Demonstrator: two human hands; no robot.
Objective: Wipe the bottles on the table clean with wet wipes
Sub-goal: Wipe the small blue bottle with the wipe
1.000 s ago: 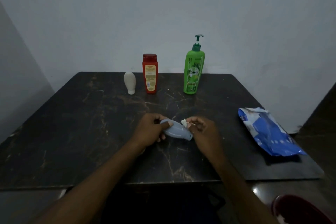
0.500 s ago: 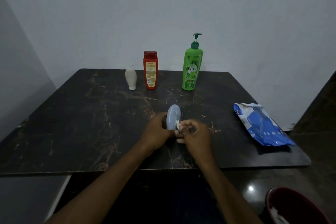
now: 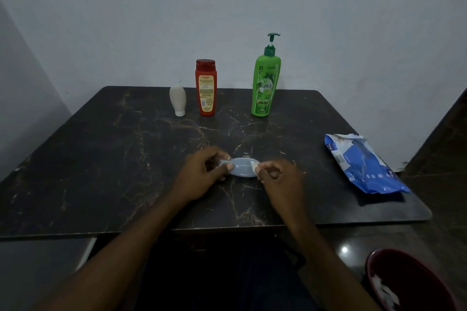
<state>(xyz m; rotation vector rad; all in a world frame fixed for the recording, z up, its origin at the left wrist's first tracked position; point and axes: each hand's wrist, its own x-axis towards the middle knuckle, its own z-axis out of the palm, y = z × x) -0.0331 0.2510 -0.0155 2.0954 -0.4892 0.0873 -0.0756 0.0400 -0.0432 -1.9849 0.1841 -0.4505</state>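
Note:
A small pale blue bottle lies sideways just above the dark marble table, held between both hands. My left hand grips its left end with thumb and fingers. My right hand pinches a small white wet wipe against the bottle's right end. At the back of the table stand a small white bottle, a red bottle and a tall green pump bottle.
A blue wet-wipe pack lies near the table's right edge. A dark red bin with white scraps inside stands on the floor at the lower right. Walls close in behind and to the left.
The blue bottle was tipped up on end half a second ago and now lies sideways again between my hands. My right hand with the wipe has moved to its right end.

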